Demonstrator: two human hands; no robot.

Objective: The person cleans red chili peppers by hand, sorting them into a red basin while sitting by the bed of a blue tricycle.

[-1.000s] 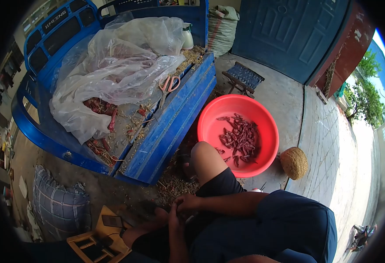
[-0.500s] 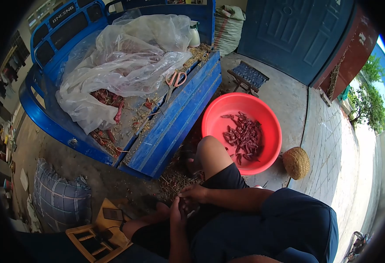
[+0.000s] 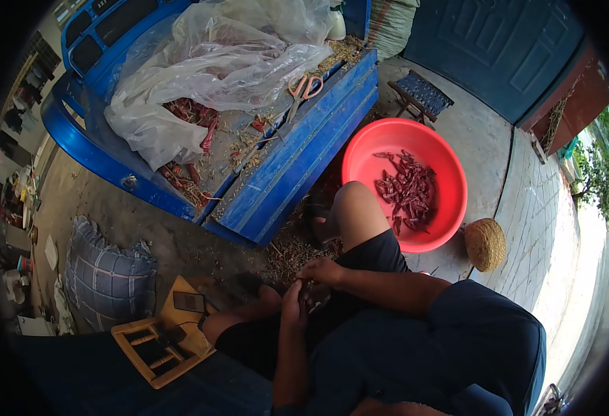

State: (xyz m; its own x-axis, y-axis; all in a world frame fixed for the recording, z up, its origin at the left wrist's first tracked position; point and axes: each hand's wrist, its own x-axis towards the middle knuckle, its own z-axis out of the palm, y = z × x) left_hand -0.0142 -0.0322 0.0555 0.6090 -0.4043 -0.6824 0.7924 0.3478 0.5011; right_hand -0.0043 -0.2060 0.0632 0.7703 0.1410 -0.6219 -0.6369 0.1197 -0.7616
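My hands meet low in the middle of the view, over my lap. My left hand [image 3: 293,305] is closed around dark red dried chili peppers [image 3: 315,297], partly hidden by the fingers. Just above it, my right hand [image 3: 322,270] is pinched, its fingertips close to the left thumb; what they grip is too small to make out. Beyond my bent knee stands a red plastic basin [image 3: 450,163] with a heap of dried chili peppers [image 3: 408,188] in it. Stems and debris [image 3: 290,261] litter the ground beside my feet.
At the upper left, a blue cargo tricycle bed [image 3: 297,177] carries plastic sheeting [image 3: 228,73], pepper plants [image 3: 195,114] and scissors [image 3: 303,93]. Around me are a woven straw object [image 3: 485,245], a folding stool [image 3: 421,94], a plaid cushion [image 3: 110,277] and a wooden chair [image 3: 169,333] bearing a phone [image 3: 189,301].
The view has shifted, so the surroundings sit higher and further right. My hands stay together over my lap, with the right fingertips still by the left thumb.
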